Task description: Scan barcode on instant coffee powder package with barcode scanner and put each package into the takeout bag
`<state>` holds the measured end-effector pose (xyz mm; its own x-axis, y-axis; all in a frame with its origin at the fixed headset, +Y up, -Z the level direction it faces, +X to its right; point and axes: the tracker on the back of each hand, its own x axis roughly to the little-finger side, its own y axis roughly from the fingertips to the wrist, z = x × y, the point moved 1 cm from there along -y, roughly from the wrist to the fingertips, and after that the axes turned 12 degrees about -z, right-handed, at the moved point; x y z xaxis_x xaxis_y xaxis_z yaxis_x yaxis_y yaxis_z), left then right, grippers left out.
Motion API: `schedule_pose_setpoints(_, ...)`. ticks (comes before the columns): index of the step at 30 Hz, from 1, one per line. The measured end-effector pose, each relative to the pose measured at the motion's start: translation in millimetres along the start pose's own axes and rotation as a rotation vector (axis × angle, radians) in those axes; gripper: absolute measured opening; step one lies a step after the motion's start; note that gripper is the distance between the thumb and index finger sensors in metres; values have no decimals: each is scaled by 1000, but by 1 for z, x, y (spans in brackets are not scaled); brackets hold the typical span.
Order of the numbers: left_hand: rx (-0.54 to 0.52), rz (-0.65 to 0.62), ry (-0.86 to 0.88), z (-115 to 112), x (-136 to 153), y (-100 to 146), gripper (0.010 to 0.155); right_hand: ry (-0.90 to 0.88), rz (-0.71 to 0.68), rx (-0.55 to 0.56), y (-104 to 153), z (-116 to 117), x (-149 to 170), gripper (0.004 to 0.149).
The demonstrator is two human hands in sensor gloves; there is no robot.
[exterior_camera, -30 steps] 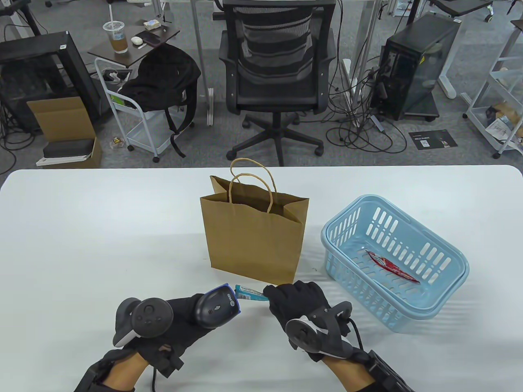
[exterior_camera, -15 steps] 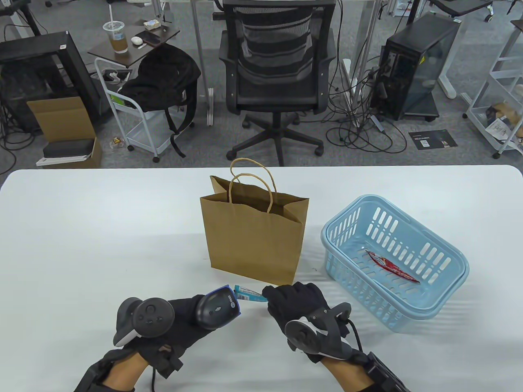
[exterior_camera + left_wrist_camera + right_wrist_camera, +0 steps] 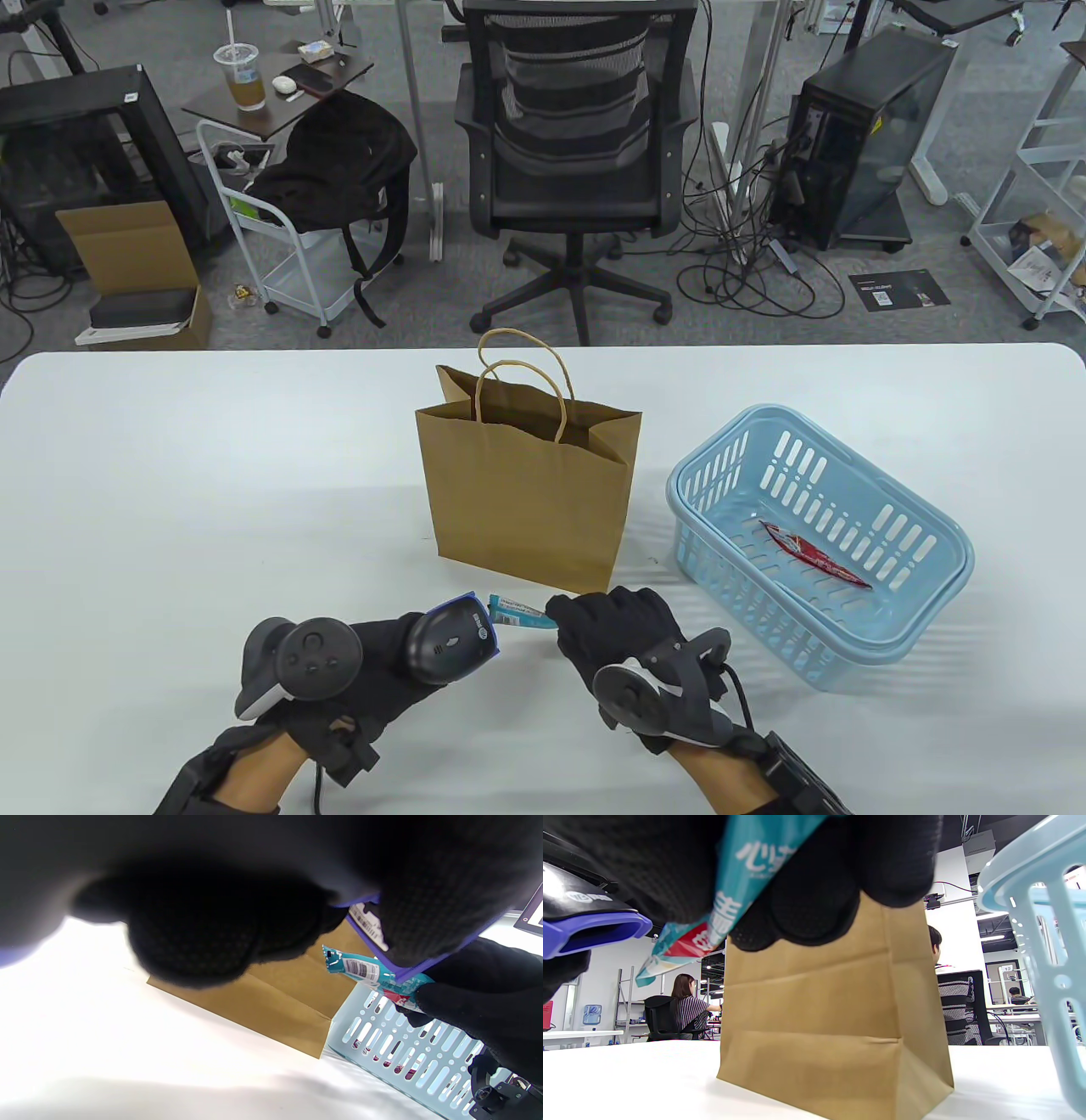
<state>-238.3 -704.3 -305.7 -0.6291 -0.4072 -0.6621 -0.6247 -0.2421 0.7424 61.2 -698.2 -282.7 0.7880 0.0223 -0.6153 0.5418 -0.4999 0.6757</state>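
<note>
My left hand (image 3: 373,671) grips a dark grey barcode scanner (image 3: 450,641) with a purple-blue nose, aimed right at a teal coffee packet (image 3: 519,613). My right hand (image 3: 615,632) pinches that packet by its right end, just in front of the brown paper takeout bag (image 3: 530,501). The packet's barcode (image 3: 356,968) faces the scanner's nose (image 3: 403,971) in the left wrist view. Teal and red print on the packet (image 3: 729,912) hangs between my right fingers (image 3: 814,908) in the right wrist view. A red packet (image 3: 814,556) lies in the light blue basket (image 3: 704,475).
The bag stands upright and open at the table's middle, handles up. The basket sits to its right, close to my right hand. A black office chair (image 3: 573,144) stands beyond the table's far edge. White tabletop (image 3: 212,492) stretches to the left.
</note>
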Motion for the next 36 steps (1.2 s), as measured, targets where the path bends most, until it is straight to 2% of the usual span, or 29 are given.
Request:
schedule_pose_setpoints(25, 12, 8, 3, 0, 1, -1, 54, -29, -25, 3, 0, 0, -2, 44)
schedule_pose_setpoints(32, -46, 28, -2, 5, 3, 1, 55, -3, -9, -26, 0, 2, -1, 46)
schedule_pose_setpoints(36, -126, 96, 33, 16, 14, 5, 56, -16, -8, -20, 0, 2, 0, 46)
